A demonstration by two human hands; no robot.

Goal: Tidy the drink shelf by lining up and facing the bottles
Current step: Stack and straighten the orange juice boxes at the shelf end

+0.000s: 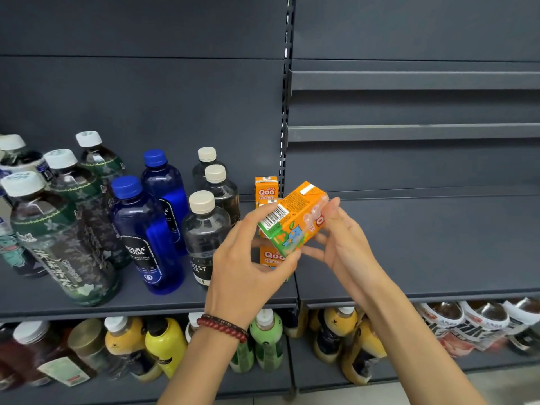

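An orange juice carton (292, 217) is tilted in the air above the dark shelf (146, 302), barcode facing me. My left hand (248, 264) grips its lower left corner; my right hand (344, 247) holds its right end. Behind it, two more orange cartons stand in a column: one at the back (266, 190) and one in front (271, 257), partly hidden by my hands. To the left stand clear bottles with cream caps (204, 229), blue bottles (146, 229) and green-labelled bottles with white caps (64, 244).
The shelf section to the right (438, 244) holds nothing. Two bare shelf rails (409, 131) sit above it. The lower shelf carries yellow bottles (163, 346), green bottles (267, 340) and red-and-white packs (467, 325). A slotted upright post (287, 83) divides the bays.
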